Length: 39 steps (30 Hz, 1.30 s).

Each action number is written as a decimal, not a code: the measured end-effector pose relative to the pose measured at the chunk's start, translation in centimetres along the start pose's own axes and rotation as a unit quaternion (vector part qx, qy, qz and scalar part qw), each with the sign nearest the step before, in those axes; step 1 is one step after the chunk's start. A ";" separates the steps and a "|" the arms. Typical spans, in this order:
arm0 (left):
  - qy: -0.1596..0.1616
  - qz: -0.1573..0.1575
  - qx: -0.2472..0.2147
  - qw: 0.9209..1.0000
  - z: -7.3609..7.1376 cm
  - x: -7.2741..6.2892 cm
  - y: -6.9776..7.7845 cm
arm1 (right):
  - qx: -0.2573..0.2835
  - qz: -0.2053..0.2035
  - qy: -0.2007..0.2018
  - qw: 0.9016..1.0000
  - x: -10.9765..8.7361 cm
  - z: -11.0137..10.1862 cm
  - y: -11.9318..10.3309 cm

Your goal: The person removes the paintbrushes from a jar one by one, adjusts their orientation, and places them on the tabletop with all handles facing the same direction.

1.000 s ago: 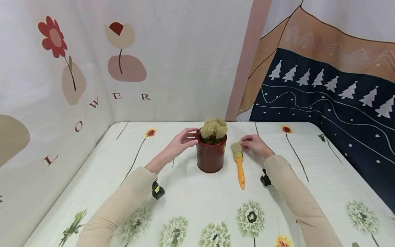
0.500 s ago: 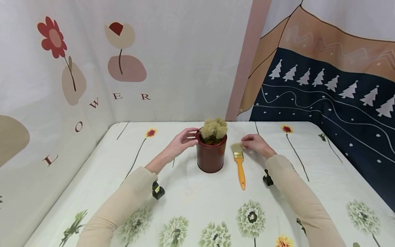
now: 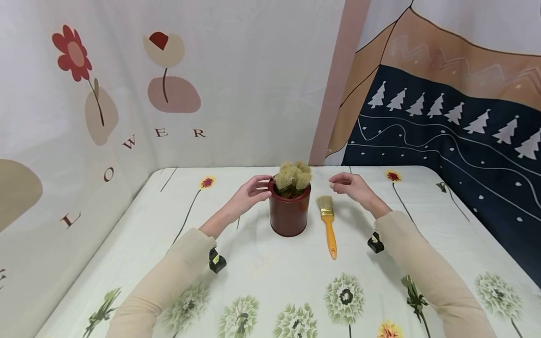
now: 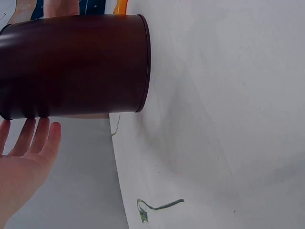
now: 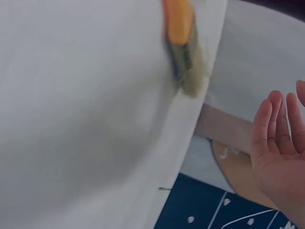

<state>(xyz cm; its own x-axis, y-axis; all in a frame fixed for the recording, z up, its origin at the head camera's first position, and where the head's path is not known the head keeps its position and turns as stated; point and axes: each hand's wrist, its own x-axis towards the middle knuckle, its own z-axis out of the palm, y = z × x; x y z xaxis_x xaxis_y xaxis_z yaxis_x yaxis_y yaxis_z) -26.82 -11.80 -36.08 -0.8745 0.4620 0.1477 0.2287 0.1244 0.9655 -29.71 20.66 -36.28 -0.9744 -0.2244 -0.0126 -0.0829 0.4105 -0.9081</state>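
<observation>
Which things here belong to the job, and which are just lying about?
Likely in the job:
can, touched by the left grip
tufts in the can
brush, near the right grip

Just surroundings:
cloth underneath
hangings behind

Head view: wide, sits above the near side, faces forward and down; gets the table [image 3: 253, 263] and the wall [image 3: 253, 94] behind, both arms entering from the bottom. Left wrist cam [image 3: 217, 261]: low and close, faces the far wall, rolled so the can [image 3: 289, 213] lies sideways, table on frame right, left hand [image 4: 26, 171] lower left. Right wrist cam [image 3: 375, 242]: low, rolled the opposite way, table on frame left, right hand [image 5: 281, 148] at the right edge. Head and left wrist share can and left hand; head and right wrist share brush [image 3: 328, 225] and right hand. Both wrist views catch the brush, only part of it in the left one.
</observation>
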 end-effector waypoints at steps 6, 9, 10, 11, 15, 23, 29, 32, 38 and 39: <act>-0.003 -0.001 -0.007 1.000 0.0 -0.1 0.0 | 0.010 -0.021 -0.007 1.000 -0.9 0.3 -1.2; -0.001 -0.006 -0.010 1.000 0.0 0.0 0.0 | 0.014 -0.032 -0.014 0.999 -1.5 0.6 -2.0; -0.002 -0.008 -0.011 1.000 0.0 0.0 0.1 | 0.015 -0.034 -0.015 0.999 -1.6 0.6 -2.3; -0.002 -0.011 -0.011 1.000 0.0 0.0 0.1 | 0.018 -0.037 -0.018 0.999 -1.8 0.7 -2.6; -0.007 -0.014 -0.014 1.000 0.2 -0.3 0.8 | 0.029 -0.044 -0.026 0.998 -2.4 1.2 -3.5; -0.009 -0.014 -0.012 1.000 0.6 -0.9 2.4 | 0.050 -0.068 -0.035 0.996 -2.7 2.1 -4.4; -0.006 -0.017 -0.013 1.000 0.6 -1.0 2.4 | 0.063 -0.091 -0.028 0.993 -2.6 2.7 -4.9; -0.006 -0.016 -0.016 1.000 0.6 -1.0 2.4 | 0.075 -0.107 -0.021 0.991 -2.6 3.0 -5.2; -0.007 -0.018 -0.014 1.000 0.6 -1.0 2.4 | 0.082 -0.127 -0.015 0.988 -2.5 3.4 -5.9; -0.007 -0.019 -0.013 1.000 0.6 -1.0 2.4 | 0.081 -0.129 -0.016 0.988 -2.5 3.5 -5.9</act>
<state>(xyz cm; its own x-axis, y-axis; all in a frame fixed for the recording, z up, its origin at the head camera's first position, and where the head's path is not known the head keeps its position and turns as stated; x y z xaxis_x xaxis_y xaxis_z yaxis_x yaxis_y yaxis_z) -25.16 -11.40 -34.04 -0.8758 0.4705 0.1079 0.1845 0.1198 0.9755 -26.09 15.70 -32.32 -0.9182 -0.3318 0.2164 -0.2900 0.1909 -0.9378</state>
